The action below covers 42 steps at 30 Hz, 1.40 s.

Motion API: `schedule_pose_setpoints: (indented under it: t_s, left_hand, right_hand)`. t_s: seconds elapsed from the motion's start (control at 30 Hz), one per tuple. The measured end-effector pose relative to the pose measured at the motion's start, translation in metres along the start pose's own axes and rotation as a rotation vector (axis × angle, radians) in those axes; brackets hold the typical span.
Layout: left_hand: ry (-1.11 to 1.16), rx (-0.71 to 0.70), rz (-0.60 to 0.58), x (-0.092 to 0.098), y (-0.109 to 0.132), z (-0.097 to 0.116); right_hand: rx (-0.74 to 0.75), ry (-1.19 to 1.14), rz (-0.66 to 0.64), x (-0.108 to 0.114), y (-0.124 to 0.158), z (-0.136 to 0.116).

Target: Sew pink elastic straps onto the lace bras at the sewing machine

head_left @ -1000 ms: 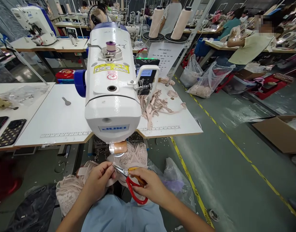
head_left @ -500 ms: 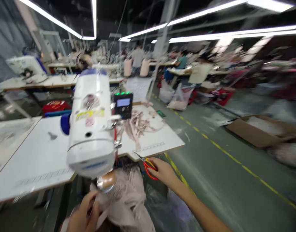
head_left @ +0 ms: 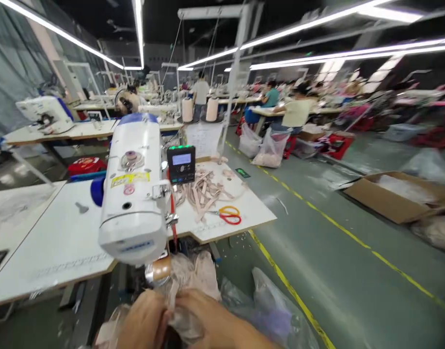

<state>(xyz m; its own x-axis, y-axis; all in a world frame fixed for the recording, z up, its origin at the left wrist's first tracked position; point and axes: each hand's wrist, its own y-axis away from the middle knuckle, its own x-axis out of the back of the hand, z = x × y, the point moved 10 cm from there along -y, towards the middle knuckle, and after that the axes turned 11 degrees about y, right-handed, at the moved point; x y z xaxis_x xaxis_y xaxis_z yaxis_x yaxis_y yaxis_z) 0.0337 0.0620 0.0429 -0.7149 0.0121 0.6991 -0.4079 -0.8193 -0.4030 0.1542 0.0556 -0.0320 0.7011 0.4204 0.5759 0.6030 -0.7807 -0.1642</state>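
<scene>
Both hands are close together below the head of a white sewing machine (head_left: 133,194). My left hand (head_left: 144,317) is closed on pale pink fabric (head_left: 204,271), its fingertips partly hidden. Beside it, my right hand (head_left: 204,310) grips the same fabric, with a fold of it standing up between the two hands. More of the cloth hangs under the machine's metal cylinder arm (head_left: 159,271). Scissors (head_left: 230,214) with red and yellow handles lie on the white table (head_left: 244,223), away from both hands.
Pale fabric strips (head_left: 204,191) are heaped beside a control panel (head_left: 182,165). A clear plastic bag (head_left: 273,310) is on the floor at lower right. Beyond the yellow floor line lies an open cardboard box (head_left: 386,198). Other people sit at machines behind.
The scissors have left my right hand and now lie on the table. My right hand has moved left and down to the fabric, next to my left hand.
</scene>
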Motion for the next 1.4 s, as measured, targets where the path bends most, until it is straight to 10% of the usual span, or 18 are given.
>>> schedule_pose_setpoints:
  t_s: [0.13, 0.33, 0.5, 0.97, 1.4]
  left_hand:
    - [0.063, 0.017, 0.030, -0.018, -0.003, 0.037]
    - [0.431, 0.534, 0.120, -0.025, -0.002, 0.000]
    - [0.290, 0.644, 0.129, -0.015, 0.004, -0.032]
    - [-0.430, 0.267, 0.094, 0.002, -0.015, -0.026]
    - [-0.488, 0.175, 0.152, 0.014, -0.023, -0.016]
  right_hand:
    - [-0.140, -0.376, 0.188, -0.005, -0.003, -0.006]
    - [-0.336, -0.489, 0.393, 0.028, -0.023, 0.004]
    - [-0.329, -0.279, 0.377, 0.058, -0.055, 0.017]
    - [-0.203, 0.131, 0.262, 0.088, -0.120, 0.013]
    - [-0.185, 0.189, 0.249, 0.093, -0.128, 0.001]
